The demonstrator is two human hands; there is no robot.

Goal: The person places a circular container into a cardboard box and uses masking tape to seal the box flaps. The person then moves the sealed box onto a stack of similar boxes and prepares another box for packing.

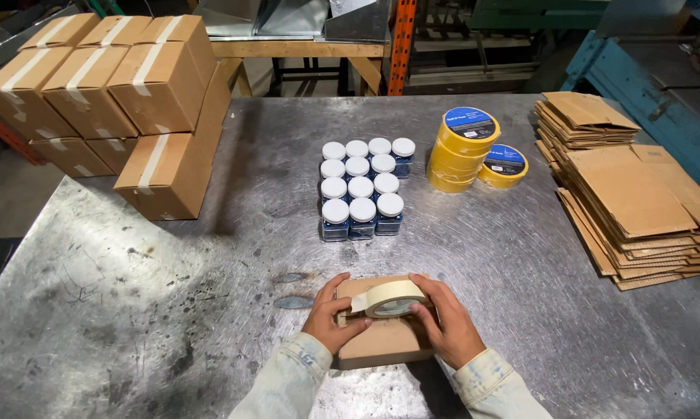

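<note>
A small brown cardboard box (381, 341) lies on the metal table (171, 295) close to the near edge. My left hand (330, 318) presses on the box's left side, thumb at the loose end of the tape. My right hand (447, 322) holds a cream roll of masking tape (392, 297) upright on top of the box. Both sleeves are pale denim.
Several white-lidded blue jars (361, 190) stand in rows mid-table. A stack of yellow tape rolls (462, 147) and a single roll (505, 165) sit to their right. Flattened cardboard (637, 202) is piled at the right edge. Taped boxes (125, 93) are stacked at the back left.
</note>
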